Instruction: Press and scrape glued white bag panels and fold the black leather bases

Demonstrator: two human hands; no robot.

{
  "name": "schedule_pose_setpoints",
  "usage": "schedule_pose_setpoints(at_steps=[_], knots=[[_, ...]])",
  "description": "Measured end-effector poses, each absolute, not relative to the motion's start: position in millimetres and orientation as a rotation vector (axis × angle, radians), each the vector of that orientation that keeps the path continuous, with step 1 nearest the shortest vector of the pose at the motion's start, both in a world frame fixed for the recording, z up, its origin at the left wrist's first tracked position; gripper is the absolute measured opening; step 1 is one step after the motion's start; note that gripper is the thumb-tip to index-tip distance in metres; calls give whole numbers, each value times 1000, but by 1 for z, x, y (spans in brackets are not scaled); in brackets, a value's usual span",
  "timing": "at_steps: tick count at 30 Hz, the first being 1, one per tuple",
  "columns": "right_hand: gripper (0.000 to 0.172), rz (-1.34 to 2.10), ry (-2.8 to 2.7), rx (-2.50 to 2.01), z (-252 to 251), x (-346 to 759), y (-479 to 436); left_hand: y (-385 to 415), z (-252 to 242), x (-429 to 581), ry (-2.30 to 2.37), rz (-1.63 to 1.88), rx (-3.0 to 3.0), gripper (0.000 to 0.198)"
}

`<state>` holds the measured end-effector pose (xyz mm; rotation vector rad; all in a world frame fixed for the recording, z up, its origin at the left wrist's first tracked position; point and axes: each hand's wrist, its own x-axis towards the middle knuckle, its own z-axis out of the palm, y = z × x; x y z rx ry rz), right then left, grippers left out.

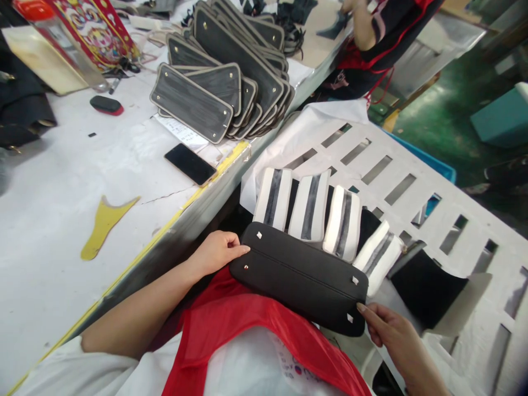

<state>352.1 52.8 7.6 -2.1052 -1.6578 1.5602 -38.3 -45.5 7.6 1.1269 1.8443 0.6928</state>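
Holding step: left fingers (242,251) and right fingers (362,308) pinch the black panel's (301,278) ends (studs (355,280) up); next move likely requires even grip.

A long white counter (53,220), its edge banded with a yellow strip (236,151), fills the left; a white, slotted, flat panel (438,223) lies right, with glossy dark-green floor (457,93) and a teal rectangular box (501,118) beyond.
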Motion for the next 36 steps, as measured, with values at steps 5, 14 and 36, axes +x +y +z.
schedule_pose_setpoints(at_steps=[5,14,36], knots=[[48,1531,-1726,-2086,0,359,53,-44,8,-43,1873,647,1158,39],[45,1448,-1786,-2042,3,356,51,-46,-1,-46,1840,728,1115,39],[48,1502,-1702,-2151,3,356,52,-53,-2,-37,1807,840,953,35]])
